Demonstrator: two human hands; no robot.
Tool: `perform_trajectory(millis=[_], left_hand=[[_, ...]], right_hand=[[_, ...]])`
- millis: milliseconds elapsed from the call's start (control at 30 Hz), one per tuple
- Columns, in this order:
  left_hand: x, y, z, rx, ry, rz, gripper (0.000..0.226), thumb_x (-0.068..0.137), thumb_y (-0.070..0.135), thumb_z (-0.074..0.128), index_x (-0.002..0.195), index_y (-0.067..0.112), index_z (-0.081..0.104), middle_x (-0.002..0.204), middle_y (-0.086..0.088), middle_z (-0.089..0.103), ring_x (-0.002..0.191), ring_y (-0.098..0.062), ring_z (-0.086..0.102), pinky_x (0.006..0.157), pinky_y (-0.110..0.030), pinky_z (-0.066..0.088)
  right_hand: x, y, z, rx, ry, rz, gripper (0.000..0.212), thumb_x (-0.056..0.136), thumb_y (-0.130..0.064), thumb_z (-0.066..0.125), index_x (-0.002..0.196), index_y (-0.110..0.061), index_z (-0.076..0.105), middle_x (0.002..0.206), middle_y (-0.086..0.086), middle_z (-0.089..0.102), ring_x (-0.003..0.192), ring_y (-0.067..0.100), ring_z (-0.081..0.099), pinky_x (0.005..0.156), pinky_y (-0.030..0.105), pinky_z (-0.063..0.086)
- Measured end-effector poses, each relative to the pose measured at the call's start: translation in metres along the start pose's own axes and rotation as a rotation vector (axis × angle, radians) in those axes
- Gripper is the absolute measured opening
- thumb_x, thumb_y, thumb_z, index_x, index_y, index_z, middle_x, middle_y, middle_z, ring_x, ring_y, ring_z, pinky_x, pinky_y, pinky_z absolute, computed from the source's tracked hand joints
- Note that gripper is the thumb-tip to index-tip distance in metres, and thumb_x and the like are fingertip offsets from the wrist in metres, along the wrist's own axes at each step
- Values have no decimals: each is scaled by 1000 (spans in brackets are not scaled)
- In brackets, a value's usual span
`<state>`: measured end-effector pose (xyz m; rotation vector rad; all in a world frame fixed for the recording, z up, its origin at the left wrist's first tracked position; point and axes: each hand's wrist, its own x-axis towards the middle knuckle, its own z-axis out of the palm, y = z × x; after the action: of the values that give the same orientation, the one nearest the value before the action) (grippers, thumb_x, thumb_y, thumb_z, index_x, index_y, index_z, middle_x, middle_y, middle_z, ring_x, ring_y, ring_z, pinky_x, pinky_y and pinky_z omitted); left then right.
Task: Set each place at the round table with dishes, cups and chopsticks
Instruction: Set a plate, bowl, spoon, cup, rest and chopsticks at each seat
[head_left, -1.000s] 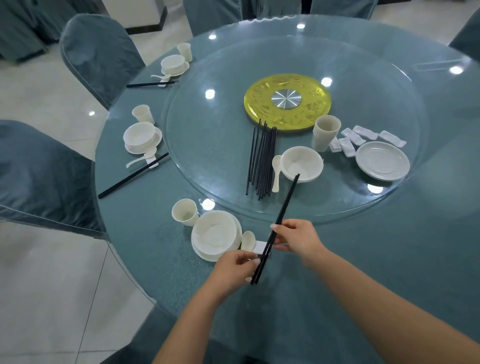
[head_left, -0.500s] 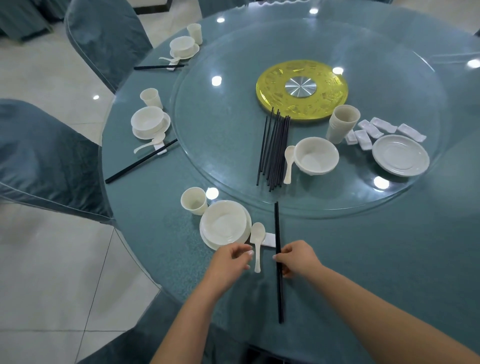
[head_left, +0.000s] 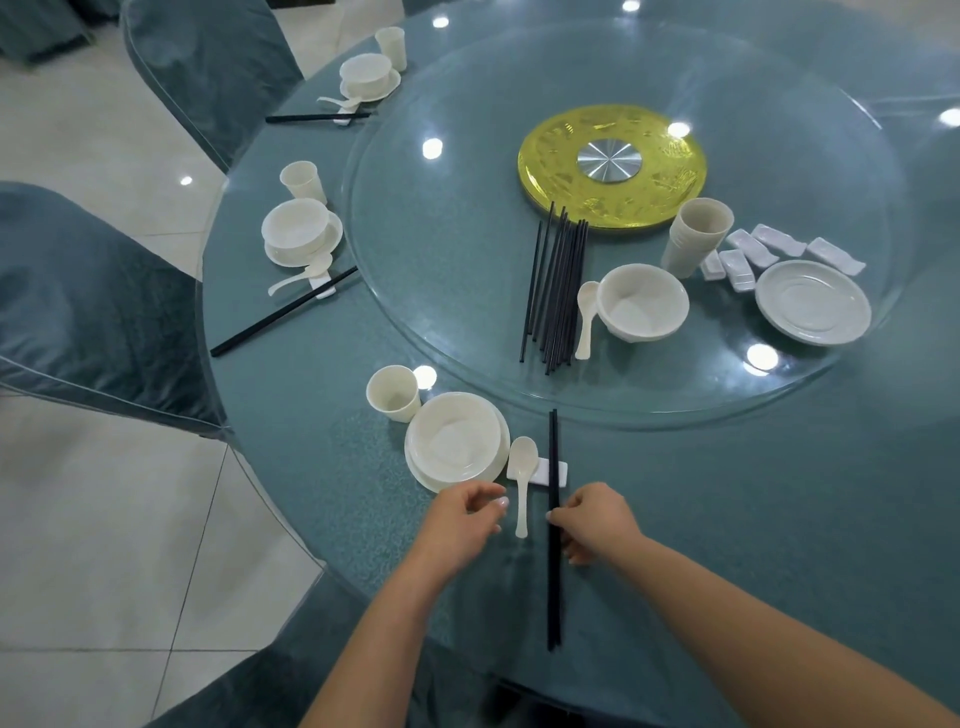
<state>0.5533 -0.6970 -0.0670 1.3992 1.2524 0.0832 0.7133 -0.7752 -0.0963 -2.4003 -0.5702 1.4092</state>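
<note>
The nearest place holds a cream cup (head_left: 393, 399), a bowl on a plate (head_left: 457, 441), a white spoon (head_left: 522, 478) and a small white rest (head_left: 543, 473). A black pair of chopsticks (head_left: 554, 587) lies across that rest, pointing toward the table's middle. My right hand (head_left: 595, 522) pinches the pair just below the rest, fingers curled at its right side. My left hand (head_left: 462, 519) hovers left of the spoon handle, loosely curled and holding nothing.
On the glass turntable (head_left: 467, 249) lie a bundle of chopsticks (head_left: 558, 291), a spoon (head_left: 586, 322), a bowl (head_left: 644, 304), stacked cups (head_left: 696, 239), several rests (head_left: 769, 252) and a plate (head_left: 813, 301). Two set places (head_left: 304, 234) (head_left: 369, 78) sit left, chairs (head_left: 93, 312) behind.
The chopsticks, held tilted above the table a second ago, now lie flat across the rest. My left hand has let go of them and drawn back beside the spoon.
</note>
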Motion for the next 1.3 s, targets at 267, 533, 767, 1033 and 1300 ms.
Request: perform_trajectory(millis=[267,533,767,1033,1300], left_hand=[[0,-9,3,92,-13,-22,22,90,24,63,111,17,65,98,2,68,83,-12,68,86,-31,55],[0,-18,9,157,-13,-68,21,91,26,62,110,17,65,100,2,67,93,-15,66,88,-27,52],[3,-24,12,131,-15,-111,25,90,27,63,112,15,64,101,1,67,94,-16,66,94,-36,52],[7,-28,17,21,-16,-141,27,91,22,62,115,10,61,103,-4,67,81,-15,66,83,-29,54],[8,-15,32,-210,-67,-267,16,96,18,53,110,11,58,86,-5,68,70,-14,64,68,-27,50]], right_hand=[[-3,3,10,-162,94,-104,17,81,-25,62,81,-17,46,79,4,66,67,24,67,67,36,58],[-2,4,11,-183,111,-117,19,81,-24,62,77,-20,44,79,3,65,71,25,66,72,37,57],[0,4,13,-184,125,-121,16,82,-24,61,79,-18,47,80,3,65,72,25,66,73,38,56],[1,4,15,-138,118,-104,15,84,-23,61,79,-17,48,78,4,66,71,24,67,72,39,58],[3,10,14,-52,116,-97,21,86,-39,57,81,-19,53,75,2,66,71,24,67,72,42,58]])
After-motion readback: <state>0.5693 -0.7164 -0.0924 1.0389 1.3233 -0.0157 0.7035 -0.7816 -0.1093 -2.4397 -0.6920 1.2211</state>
